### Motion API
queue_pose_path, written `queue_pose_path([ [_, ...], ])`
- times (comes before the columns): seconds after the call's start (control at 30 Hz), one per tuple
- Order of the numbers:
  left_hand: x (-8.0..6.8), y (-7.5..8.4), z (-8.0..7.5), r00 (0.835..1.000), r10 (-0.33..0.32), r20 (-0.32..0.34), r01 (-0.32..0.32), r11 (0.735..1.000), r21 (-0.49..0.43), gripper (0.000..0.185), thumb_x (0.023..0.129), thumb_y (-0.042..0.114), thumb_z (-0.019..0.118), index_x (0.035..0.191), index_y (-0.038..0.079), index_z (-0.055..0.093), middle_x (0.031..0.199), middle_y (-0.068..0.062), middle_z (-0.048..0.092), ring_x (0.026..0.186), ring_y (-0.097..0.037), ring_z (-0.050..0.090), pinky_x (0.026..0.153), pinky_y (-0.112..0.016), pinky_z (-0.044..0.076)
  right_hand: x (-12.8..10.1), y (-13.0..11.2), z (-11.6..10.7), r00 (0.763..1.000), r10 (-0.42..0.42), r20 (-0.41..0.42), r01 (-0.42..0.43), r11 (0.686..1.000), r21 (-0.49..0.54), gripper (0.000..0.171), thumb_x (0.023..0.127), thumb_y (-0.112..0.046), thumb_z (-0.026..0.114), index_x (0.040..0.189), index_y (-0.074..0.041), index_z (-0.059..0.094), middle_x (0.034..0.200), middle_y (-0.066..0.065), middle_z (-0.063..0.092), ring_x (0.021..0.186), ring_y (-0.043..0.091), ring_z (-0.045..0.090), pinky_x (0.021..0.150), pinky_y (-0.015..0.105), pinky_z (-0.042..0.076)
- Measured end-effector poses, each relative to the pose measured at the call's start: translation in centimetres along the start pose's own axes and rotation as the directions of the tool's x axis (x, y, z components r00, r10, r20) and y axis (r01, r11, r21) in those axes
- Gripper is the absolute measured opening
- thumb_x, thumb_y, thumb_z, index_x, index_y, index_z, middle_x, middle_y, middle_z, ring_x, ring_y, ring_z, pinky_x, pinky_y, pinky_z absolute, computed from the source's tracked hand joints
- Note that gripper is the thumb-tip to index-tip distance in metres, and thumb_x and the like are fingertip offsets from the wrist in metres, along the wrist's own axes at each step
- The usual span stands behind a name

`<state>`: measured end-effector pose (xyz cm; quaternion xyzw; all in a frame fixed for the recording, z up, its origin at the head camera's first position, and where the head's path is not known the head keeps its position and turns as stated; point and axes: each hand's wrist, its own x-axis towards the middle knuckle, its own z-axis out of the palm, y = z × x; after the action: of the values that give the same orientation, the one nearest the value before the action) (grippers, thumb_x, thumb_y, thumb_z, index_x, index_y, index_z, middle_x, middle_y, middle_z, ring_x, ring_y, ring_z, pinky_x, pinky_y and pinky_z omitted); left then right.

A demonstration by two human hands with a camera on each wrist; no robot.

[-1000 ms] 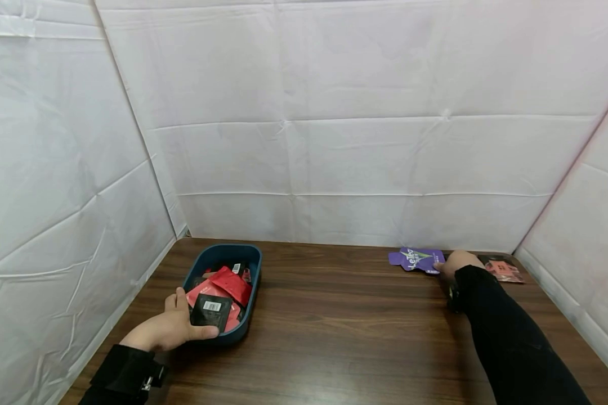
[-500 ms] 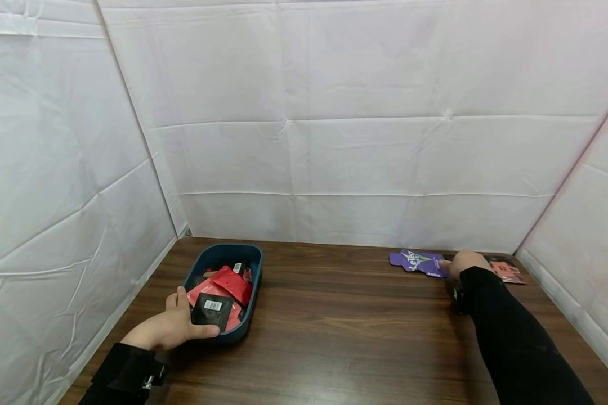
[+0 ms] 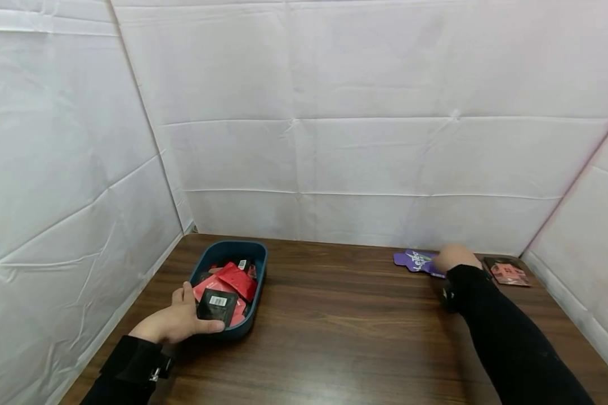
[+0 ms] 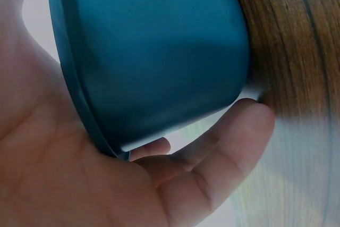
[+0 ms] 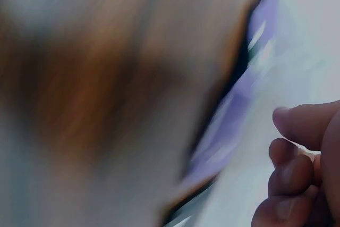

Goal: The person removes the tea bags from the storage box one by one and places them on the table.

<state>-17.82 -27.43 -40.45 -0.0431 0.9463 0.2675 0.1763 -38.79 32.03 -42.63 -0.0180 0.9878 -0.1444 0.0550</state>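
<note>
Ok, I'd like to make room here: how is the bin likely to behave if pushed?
The bin would probably stay stiff: its wall shows no sagging. Its smooth outside could feel slightly slippery. The packets inside lie in a loose jumble, so they might slide about.

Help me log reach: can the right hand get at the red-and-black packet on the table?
Probably yes: the right hand is close to the red-and-black packet, with nothing visible between them or on top.
</note>
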Motion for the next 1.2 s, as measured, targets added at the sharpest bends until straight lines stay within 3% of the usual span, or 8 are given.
queue_pose_path([
  [0.13,0.2,-0.2,0.3,1.000,0.006,-0.005,-0.006,1.000,0.005,0.141,0.078,0.066,0.074,0.143,-0.023,-0.014,0.146,-0.050,-0.006,0.131,-0.064,0.021,0.100,-0.067,0.032,-0.2,-6.5,-0.8,0.983,-0.139,-0.119,0.134,0.990,-0.054,0.039,0.101,-0.029,0.051,0.088,0.001,0.072,0.096,0.025,0.068,0.085,0.041,0.064,0.075,0.058,0.050],
  [0.27,0.3,-0.2,0.5,1.000,-0.009,-0.012,0.009,1.000,0.000,0.141,0.077,0.066,0.075,0.144,-0.023,-0.013,0.147,-0.048,-0.004,0.129,-0.062,0.026,0.101,-0.067,0.032,0.5,-13.3,0.2,0.924,-0.288,-0.251,0.252,0.953,-0.168,0.048,0.103,-0.040,0.050,0.094,0.002,0.071,0.098,0.025,0.068,0.092,0.045,0.064,0.081,0.060,0.049],
  [0.5,0.2,0.3,0.6,0.999,-0.028,-0.019,0.028,1.000,-0.006,0.144,0.075,0.069,0.075,0.145,-0.020,-0.013,0.148,-0.045,0.000,0.124,-0.058,0.033,0.100,-0.066,0.034,-2.9,-25.4,3.9,0.760,-0.573,-0.308,0.435,0.800,-0.414,0.063,0.102,-0.051,0.050,0.120,0.007,0.065,0.124,0.021,0.063,0.112,0.036,0.059,0.084,0.046,0.053],
  [0.63,0.2,0.5,0.8,1.000,-0.015,-0.017,0.015,1.000,0.011,0.143,0.075,0.070,0.074,0.146,-0.021,-0.011,0.149,-0.046,0.000,0.126,-0.058,0.032,0.098,-0.066,0.036,-5.6,-30.7,6.0,0.718,-0.647,-0.258,0.475,0.726,-0.498,0.078,0.101,-0.061,0.041,0.137,0.007,0.054,0.135,0.021,0.056,0.115,0.029,0.058,0.077,0.035,0.056],
  [0.73,0.1,0.7,0.9,1.000,-0.009,-0.009,0.009,1.000,0.018,0.141,0.076,0.068,0.074,0.145,-0.022,-0.011,0.148,-0.047,-0.001,0.126,-0.059,0.033,0.098,-0.065,0.037,-7.4,-33.6,7.3,0.728,-0.658,-0.191,0.522,0.713,-0.468,0.080,0.099,-0.064,0.041,0.135,0.006,0.055,0.115,0.016,0.060,0.091,0.020,0.062,0.063,0.027,0.054],
  [0.87,0.0,0.9,0.9,1.000,-0.001,-0.009,0.001,1.000,0.006,0.141,0.077,0.068,0.074,0.145,-0.021,-0.011,0.148,-0.047,-0.001,0.128,-0.060,0.030,0.099,-0.064,0.036,-8.9,-35.9,8.6,0.728,-0.666,-0.159,0.560,0.713,-0.422,0.075,0.095,-0.069,0.045,0.114,0.001,0.060,0.085,0.004,0.044,0.069,0.015,0.047,0.057,0.025,0.047],
  [1.0,-0.1,1.0,1.0,1.000,0.006,-0.009,-0.007,1.000,-0.007,0.142,0.076,0.068,0.074,0.145,-0.022,-0.011,0.148,-0.047,-0.001,0.127,-0.060,0.030,0.099,-0.064,0.036,-9.4,-36.8,9.8,0.739,-0.660,-0.136,0.544,0.704,-0.458,0.077,0.091,-0.076,0.043,0.112,-0.003,0.058,0.086,0.003,0.038,0.077,0.018,0.038,0.066,0.028,0.039],
  [1.2,-0.2,1.1,0.9,1.000,0.004,0.015,-0.003,1.000,-0.024,0.142,0.077,0.068,0.074,0.146,-0.019,-0.015,0.150,-0.044,-0.003,0.128,-0.058,0.030,0.099,-0.062,0.038,-9.9,-37.4,10.7,0.780,-0.621,-0.082,0.510,0.705,-0.492,0.085,0.089,-0.079,0.040,0.119,-0.002,0.063,0.090,0.002,0.039,0.084,0.019,0.035,0.077,0.032,0.036],
])
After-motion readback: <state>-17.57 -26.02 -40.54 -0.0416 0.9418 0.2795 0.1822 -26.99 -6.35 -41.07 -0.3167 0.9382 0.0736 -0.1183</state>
